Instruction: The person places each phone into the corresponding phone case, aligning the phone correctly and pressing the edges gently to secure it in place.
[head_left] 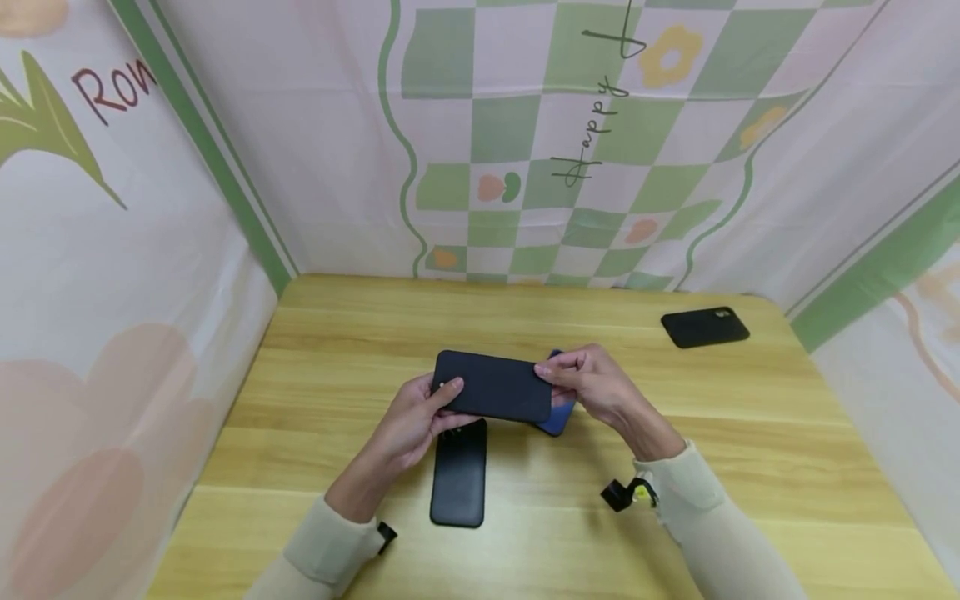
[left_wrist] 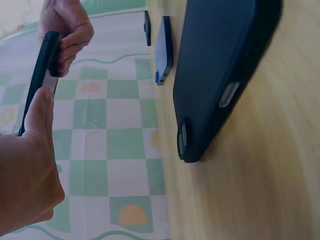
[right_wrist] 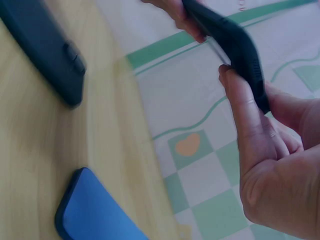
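Evidently, a dark phone case [head_left: 498, 387] is the centre of attention, raised above the counter [head_left: 337, 358] between the two hands, its plain face turned up. The left hand [head_left: 405, 421] grips one end, thumb laid across the upper face and fingers beneath, a hold that probably keeps the piece steady. The right hand [head_left: 596, 383] pinches the opposite end between thumb and fingers. From the right wrist, the dark shell looks bowed near those fingers, with a thin pale edge showing along its inner side; the pinch there seems meant for working the rim, though I cannot tell how fully anything sits inside.

Just below the right hand's fingers, a blue phone [head_left: 558, 417] lies on the counter, partly covered in the head view by the raised case. On the near side of the left hand lies a black phone [head_left: 459, 483], its camera end toward the fingers. Both are perhaps kept close for easy reach. Well beyond the right hand, toward the far corner, rests a black case [head_left: 705, 327] with a camera cutout, apart from the rest, perhaps to leave working room. Behind everything hangs a checkered cloth [head_left: 517, 117].
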